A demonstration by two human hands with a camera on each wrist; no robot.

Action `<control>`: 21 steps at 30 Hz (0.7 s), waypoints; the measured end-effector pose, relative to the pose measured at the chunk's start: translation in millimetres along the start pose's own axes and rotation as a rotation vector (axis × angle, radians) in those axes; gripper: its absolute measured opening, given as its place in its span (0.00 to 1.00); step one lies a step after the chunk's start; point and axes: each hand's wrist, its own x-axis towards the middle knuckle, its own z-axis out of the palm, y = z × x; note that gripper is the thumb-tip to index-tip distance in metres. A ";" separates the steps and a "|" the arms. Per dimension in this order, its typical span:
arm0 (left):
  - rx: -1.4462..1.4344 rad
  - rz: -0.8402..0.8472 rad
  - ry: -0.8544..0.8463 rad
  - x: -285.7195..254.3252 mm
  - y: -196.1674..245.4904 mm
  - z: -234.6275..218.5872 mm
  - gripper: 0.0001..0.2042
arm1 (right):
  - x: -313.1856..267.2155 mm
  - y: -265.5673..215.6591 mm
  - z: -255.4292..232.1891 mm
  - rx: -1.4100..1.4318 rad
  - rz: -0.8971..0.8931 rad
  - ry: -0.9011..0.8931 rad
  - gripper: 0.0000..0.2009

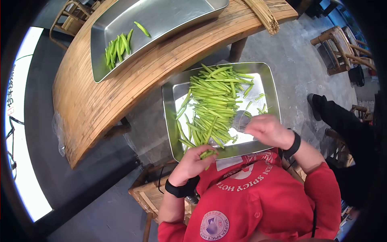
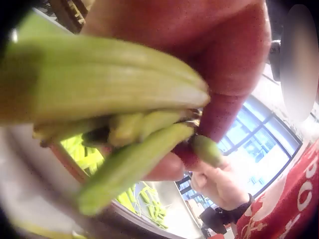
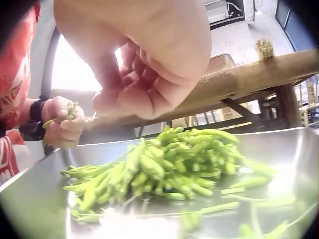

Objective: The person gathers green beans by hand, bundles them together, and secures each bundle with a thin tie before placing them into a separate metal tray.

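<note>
A steel tray (image 1: 169,121) lies across my lap and holds a big pile of green beans (image 1: 213,107). At the tray's near edge my left hand (image 1: 193,161) grips a small bunch of green beans (image 1: 207,153); the left wrist view shows that bunch (image 2: 114,99) close up, ends lined up. My right hand (image 1: 266,130) hovers over the tray's near right corner, fingers curled in, and nothing shows in them. From the right wrist view the right hand (image 3: 144,64) hangs above the pile (image 3: 169,164), with the left hand (image 3: 62,122) off to the left.
A curved wooden table (image 1: 100,92) stands ahead with a second steel tray (image 1: 161,16) holding several beans (image 1: 119,48). A bundle of thin sticks (image 1: 264,14) lies on it. A wooden chair (image 1: 342,48) and someone's dark-trousered leg (image 1: 334,117) are on the right.
</note>
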 end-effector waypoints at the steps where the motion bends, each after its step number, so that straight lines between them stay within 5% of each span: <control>1: -0.001 0.002 0.001 0.3 -0.6 -1.5 0.06 | -4.2 7.8 -8.2 -0.026 0.079 -0.046 0.03; 5: -0.234 0.017 0.201 17.7 -8.3 0.0 0.04 | -15.4 25.5 -16.6 -0.521 0.171 -0.228 0.01; 7: 0.413 0.093 0.429 31.5 -7.6 2.2 0.08 | -8.6 20.3 -2.3 -0.496 0.089 0.021 0.06; 8: 0.667 0.137 0.539 34.6 -0.1 7.2 0.10 | -5.4 16.9 2.7 -0.442 0.069 0.007 0.06; 12: 0.979 0.116 0.573 58.0 -0.7 12.1 0.10 | 19.8 -3.4 22.5 -0.336 0.041 -0.066 0.05; 15: 1.026 0.116 0.500 55.3 2.0 13.9 0.08 | 35.2 -8.9 43.5 -0.268 -0.218 0.170 0.08; 17: 0.871 0.326 0.518 36.8 10.3 18.3 0.06 | 40.1 -12.7 46.5 -0.370 -0.293 0.158 0.11; 21: 0.818 0.288 0.475 15.9 12.8 24.4 0.08 | 23.9 -11.4 43.6 -0.247 -0.162 -0.259 0.09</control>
